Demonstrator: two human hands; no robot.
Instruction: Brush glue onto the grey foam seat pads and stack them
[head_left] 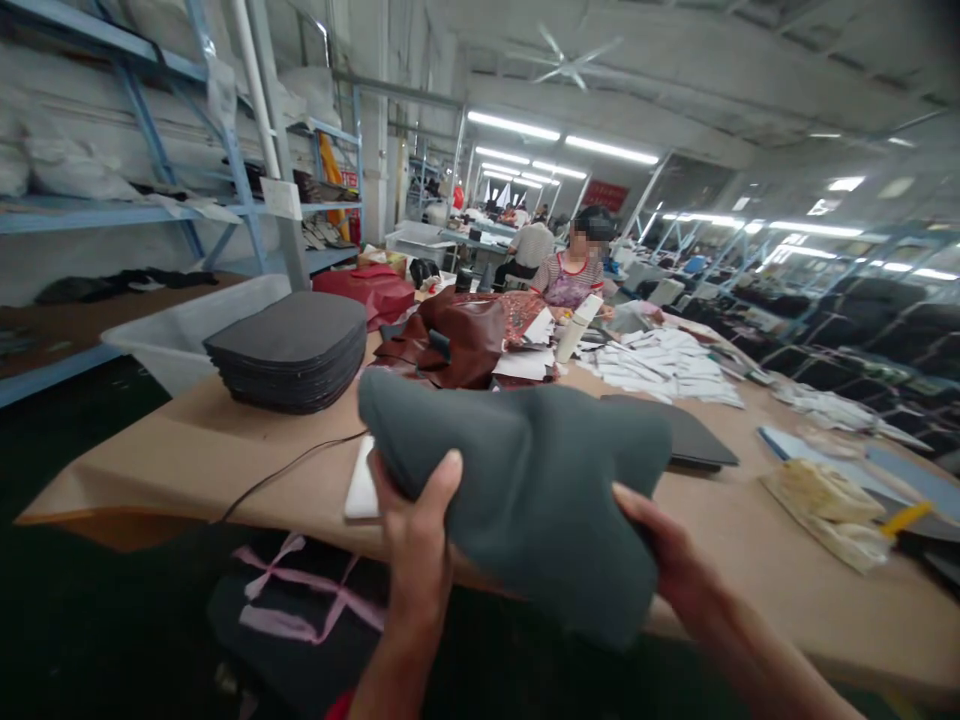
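the left hand (416, 545) and the right hand (664, 560) both gripped a bent grey pad (525, 480), held up over the near edge of the table (187, 460), thumbs pressed on its face. beyond it to the left sat a stack (292, 350) of dark pads beside a white bin (180, 330), with brown leather (457, 335) and white papers (660, 365) farther back. a seated person (574, 270) worked at the far end.

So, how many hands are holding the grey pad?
2. The left hand grips the grey pad at its left edge; the right hand grips its right edge.
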